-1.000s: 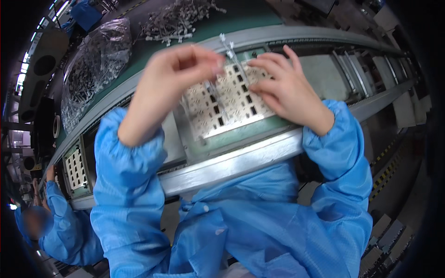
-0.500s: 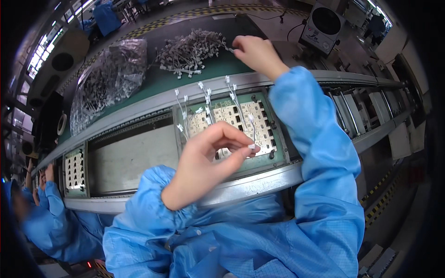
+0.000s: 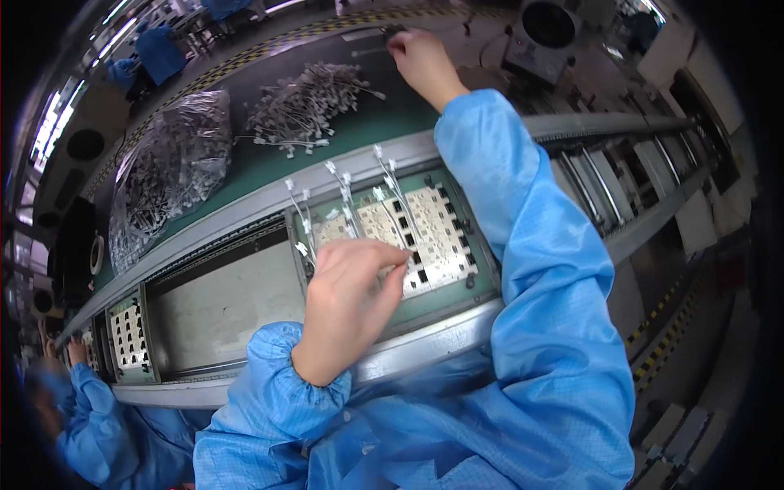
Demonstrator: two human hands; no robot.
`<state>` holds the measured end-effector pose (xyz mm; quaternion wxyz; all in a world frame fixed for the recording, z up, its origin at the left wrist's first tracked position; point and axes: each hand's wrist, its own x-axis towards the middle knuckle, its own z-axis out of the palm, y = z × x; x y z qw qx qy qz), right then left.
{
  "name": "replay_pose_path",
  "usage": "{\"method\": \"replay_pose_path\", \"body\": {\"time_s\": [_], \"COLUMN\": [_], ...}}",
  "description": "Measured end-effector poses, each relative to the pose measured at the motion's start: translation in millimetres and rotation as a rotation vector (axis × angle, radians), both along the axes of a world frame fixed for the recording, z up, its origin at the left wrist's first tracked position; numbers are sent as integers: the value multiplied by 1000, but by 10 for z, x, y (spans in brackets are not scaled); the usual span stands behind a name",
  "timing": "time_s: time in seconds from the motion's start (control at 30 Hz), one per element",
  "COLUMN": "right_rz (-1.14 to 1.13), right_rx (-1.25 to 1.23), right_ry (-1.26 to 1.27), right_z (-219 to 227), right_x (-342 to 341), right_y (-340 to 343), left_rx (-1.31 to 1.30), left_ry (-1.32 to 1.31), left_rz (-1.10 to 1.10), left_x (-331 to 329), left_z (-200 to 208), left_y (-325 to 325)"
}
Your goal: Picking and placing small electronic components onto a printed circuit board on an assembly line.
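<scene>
My left hand [image 3: 347,298] is closed in a pinch over the near part of a pale circuit board panel [image 3: 445,237]. What its fingertips hold, if anything, is too small to make out. Thin white wire leads with white connectors [image 3: 346,178] stand up from the panel beyond that hand. Stretched out to the far side of the green bench, my right hand [image 3: 426,65] has its fingers pressed together at a small dark object [image 3: 394,33]. Whether it grips this object is unclear. A loose heap of connector leads [image 3: 302,106] lies left of my right hand.
A clear plastic bag full of leads [image 3: 175,155] lies left of the heap. Metal conveyor rails [image 3: 245,208] cross in front of me. Another panel [image 3: 129,335] sits at the left, near a co-worker's hand [image 3: 77,351]. A fan-like box [image 3: 545,37] stands at the far right.
My right hand has moved from the heap's edge to the far side of the bench. The lead end seen in my left fingertips no longer shows there. The whole view has shifted slightly.
</scene>
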<state>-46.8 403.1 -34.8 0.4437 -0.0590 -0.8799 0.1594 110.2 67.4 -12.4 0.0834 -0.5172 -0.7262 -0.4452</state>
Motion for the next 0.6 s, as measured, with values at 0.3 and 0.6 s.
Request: {"method": "replay_pose_path", "body": {"time_s": [0.3, 0.6], "right_rz": [283, 378], "right_rx": [-462, -79], "right_ry": [-166, 196], "right_z": [372, 234], "right_x": [1221, 1481], "right_y": [-374, -314], "left_rx": [-272, -481], "left_ry": [161, 297], "left_rz": [126, 189], "left_x": [-1, 164], "left_z": [-181, -166], "left_y": [196, 407]}}
